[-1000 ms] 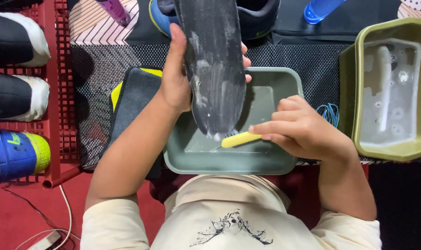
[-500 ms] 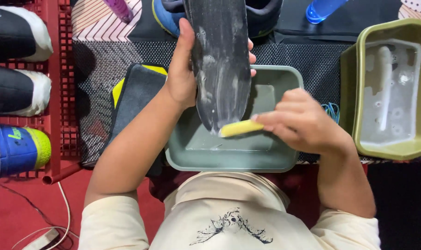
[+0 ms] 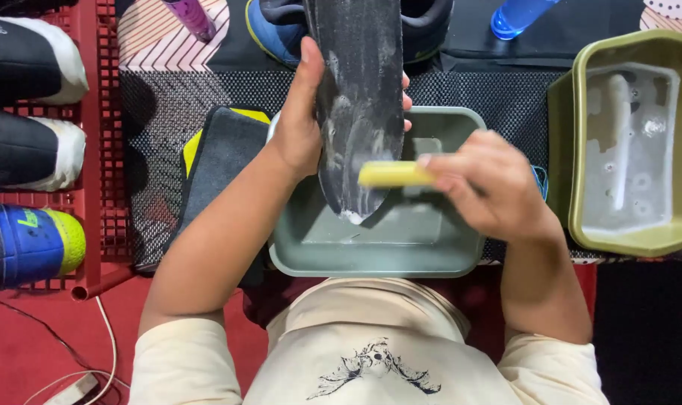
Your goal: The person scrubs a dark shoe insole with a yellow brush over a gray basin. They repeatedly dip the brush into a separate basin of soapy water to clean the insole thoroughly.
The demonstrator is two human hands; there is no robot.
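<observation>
My left hand (image 3: 299,124) grips a long dark insole (image 3: 359,105) by its edge and holds it upright over a grey-green basin (image 3: 371,259). White soap foam streaks the insole's surface. My right hand (image 3: 491,184) holds a yellow brush (image 3: 393,174) pressed against the lower part of the insole, near its heel end. The brush's bristles are hidden.
An olive tub (image 3: 626,142) of soapy water with a white brush in it stands at the right. A second dark insole with yellow edge (image 3: 217,161) lies left of the basin. Shoes (image 3: 26,240) sit on a red rack at left. Blue shoes (image 3: 277,30) and bottles lie beyond.
My right hand and the yellow brush have moved up along the insole, from its lowest tip to a bit higher. The left hand keeps the insole steady.
</observation>
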